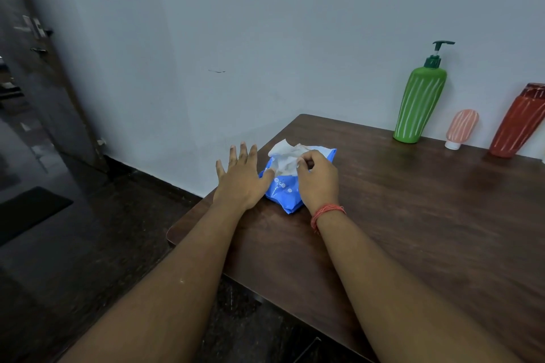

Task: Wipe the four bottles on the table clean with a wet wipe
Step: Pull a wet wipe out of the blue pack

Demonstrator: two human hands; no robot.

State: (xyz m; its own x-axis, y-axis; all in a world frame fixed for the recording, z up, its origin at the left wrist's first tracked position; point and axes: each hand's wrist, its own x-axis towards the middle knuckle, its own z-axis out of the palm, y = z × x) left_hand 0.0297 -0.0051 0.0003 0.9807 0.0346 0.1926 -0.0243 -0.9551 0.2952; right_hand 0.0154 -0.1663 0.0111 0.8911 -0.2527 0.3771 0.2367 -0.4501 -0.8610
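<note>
Pinching a wipe [285, 156] at the blue pack [283, 193], the right hand [317, 178] curls; the left hand [243, 177] lies flat, fingers spread, on the pack's edge. Green bottle [420, 103], pink tube [460, 128] and red bottle [520, 124] stand far back by the wall; no writing reads.

Both forearms reach forward side by side — the left hand [241, 178] lies flat with its fingers spread and straight, palm down, while the right hand [317, 175] — a red thread at its wrist — curls into a pinch.
</note>
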